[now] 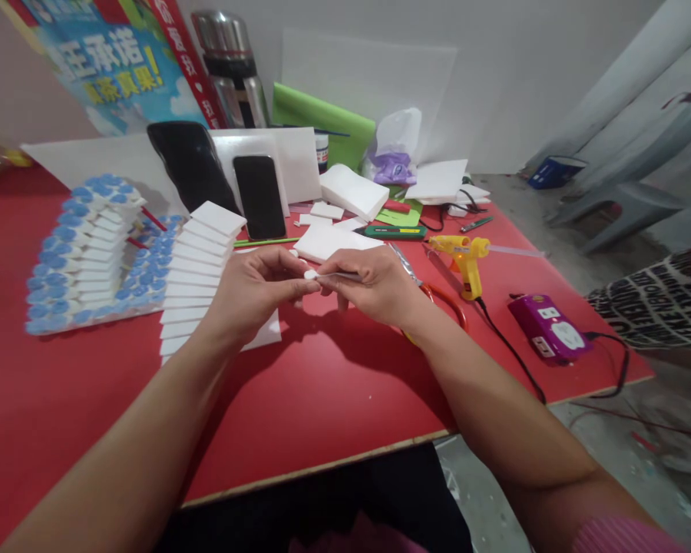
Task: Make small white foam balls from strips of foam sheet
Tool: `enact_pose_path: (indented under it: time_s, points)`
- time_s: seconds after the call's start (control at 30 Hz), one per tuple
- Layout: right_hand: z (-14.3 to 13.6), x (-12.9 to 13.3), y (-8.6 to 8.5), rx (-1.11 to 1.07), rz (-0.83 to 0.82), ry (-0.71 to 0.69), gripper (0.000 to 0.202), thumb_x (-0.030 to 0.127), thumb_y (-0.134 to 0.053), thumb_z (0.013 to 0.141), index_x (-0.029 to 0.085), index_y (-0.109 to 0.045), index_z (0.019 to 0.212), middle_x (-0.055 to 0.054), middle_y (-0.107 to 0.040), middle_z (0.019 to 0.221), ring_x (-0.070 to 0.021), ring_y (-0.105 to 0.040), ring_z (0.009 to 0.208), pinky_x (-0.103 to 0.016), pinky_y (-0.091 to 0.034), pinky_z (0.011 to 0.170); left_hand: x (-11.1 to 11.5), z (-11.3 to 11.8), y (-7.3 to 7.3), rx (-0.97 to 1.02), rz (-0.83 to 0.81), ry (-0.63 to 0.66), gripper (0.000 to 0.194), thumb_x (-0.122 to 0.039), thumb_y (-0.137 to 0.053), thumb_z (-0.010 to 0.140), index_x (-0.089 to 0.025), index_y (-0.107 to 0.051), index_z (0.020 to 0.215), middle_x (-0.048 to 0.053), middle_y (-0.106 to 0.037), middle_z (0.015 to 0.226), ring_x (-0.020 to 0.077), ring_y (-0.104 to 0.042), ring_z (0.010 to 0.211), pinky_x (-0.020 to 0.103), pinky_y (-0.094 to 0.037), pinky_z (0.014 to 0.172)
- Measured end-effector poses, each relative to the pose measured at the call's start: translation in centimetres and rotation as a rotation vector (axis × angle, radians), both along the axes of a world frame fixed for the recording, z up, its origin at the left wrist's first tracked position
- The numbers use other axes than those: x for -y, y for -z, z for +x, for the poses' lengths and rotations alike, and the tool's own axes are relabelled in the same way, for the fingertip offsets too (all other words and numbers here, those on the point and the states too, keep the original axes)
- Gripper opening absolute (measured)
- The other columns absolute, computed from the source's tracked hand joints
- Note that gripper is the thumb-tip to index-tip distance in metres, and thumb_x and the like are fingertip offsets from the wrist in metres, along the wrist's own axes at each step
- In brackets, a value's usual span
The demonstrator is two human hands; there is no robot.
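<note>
My left hand point(259, 288) is closed, its thumb and forefinger pinching a small white piece point(310, 274). From the right, my right hand point(377, 283) is closed in a pinch around a thin flat strip point(342, 276), seen nearly edge-on, which meets the white piece. What the strip is made of I cannot tell. Close behind my left wrist stands a white stepped model point(191, 269), like a small staircase of card. Further left is a larger stepped model point(97, 261) with blue-and-white round pieces along its sides.
On the red table point(322, 407) lie white sheets point(337, 242), a green cutter point(395, 231) and orange-handled scissors point(452, 303). A yellow glue gun point(466, 261) and purple power strip point(550, 329) trail cords at right. Two phones, one a black phone point(259, 196), lean behind. Another person's patterned clothing point(656, 303) shows at right.
</note>
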State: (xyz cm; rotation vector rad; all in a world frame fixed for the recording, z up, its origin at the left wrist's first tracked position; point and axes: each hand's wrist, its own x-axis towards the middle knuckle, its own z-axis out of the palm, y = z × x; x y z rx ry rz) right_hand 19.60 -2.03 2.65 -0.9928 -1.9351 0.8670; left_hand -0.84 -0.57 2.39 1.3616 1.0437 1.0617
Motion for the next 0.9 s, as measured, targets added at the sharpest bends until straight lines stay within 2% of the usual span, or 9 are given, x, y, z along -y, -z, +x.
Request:
enact_pose_path:
  time_s: [0.1, 0.3, 0.4, 0.67, 0.8, 0.9]
  points:
    - [0.0, -0.1, 0.0, -0.037, -0.022, -0.016, 0.02, 0.032, -0.065, 0.099, 0.019, -0.074, 0.086, -0.003, -0.072, 0.083, -0.0147, -0.065, 0.068, -0.027, -0.049, 0.065, 0.0, 0.0, 0.1, -0.029, 0.028, 0.01, 0.026, -0.028, -0.095, 0.064, -0.018, -0.082, 0.084, 0.004, -0.078, 0.073, 0.014, -0.067, 0.056, 0.025, -0.056, 0.055]
    - [-0.5, 0.0, 0.2, -0.162, -0.099, 0.02, 0.019, 0.03, -0.066, 0.097, 0.018, -0.071, 0.083, 0.0, -0.068, 0.075, -0.0114, -0.064, 0.058, -0.026, -0.048, 0.059, 0.2, 0.3, 0.1, -0.045, 0.032, -0.021, 0.017, -0.028, -0.091, 0.069, -0.018, -0.083, 0.079, 0.003, -0.075, 0.064, 0.0141, -0.064, 0.049, 0.026, -0.055, 0.051]
    - [-0.7, 0.0, 0.3, -0.126, -0.076, 0.064, 0.018, 0.028, -0.067, 0.096, 0.017, -0.071, 0.082, 0.0, -0.067, 0.072, -0.0119, -0.063, 0.061, -0.026, -0.048, 0.061, 0.4, 0.4, 0.2, -0.051, 0.037, -0.017, 0.016, -0.028, -0.09, 0.07, -0.018, -0.083, 0.08, 0.002, -0.073, 0.06, 0.0147, -0.065, 0.05, 0.026, -0.056, 0.052]
    - [-0.9, 0.0, 0.4, -0.16, -0.116, 0.132, 0.024, 0.037, -0.067, 0.098, 0.018, -0.067, 0.083, 0.0, -0.07, 0.074, -0.0132, -0.065, 0.06, -0.026, -0.047, 0.058, 0.1, 0.2, 0.6, 0.056, 0.02, 0.057, 0.023, -0.035, -0.089, 0.078, -0.019, -0.085, 0.093, 0.004, -0.077, 0.072, 0.0159, -0.072, 0.063, 0.028, -0.062, 0.067]
    - [-1.0, -0.2, 0.7, -0.099, -0.095, 0.18, 0.023, 0.037, -0.067, 0.097, 0.019, -0.067, 0.083, -0.002, -0.071, 0.075, -0.0158, -0.066, 0.068, -0.027, -0.046, 0.06, 0.1, 0.5, 0.5, 0.012, 0.013, 0.038, 0.027, -0.039, -0.089, 0.078, -0.018, -0.082, 0.092, 0.004, -0.076, 0.073, 0.0158, -0.073, 0.065, 0.027, -0.062, 0.068]
    - [-1.1, -0.2, 0.9, -0.032, -0.063, 0.246, 0.022, 0.037, -0.066, 0.097, 0.019, -0.067, 0.083, -0.002, -0.071, 0.074, -0.0154, -0.064, 0.065, -0.027, -0.044, 0.06, 0.4, 0.8, 0.3, -0.019, 0.004, 0.01, 0.033, -0.043, -0.088, 0.078, -0.017, -0.078, 0.095, 0.004, -0.077, 0.08, 0.017, -0.075, 0.067, 0.028, -0.063, 0.068]
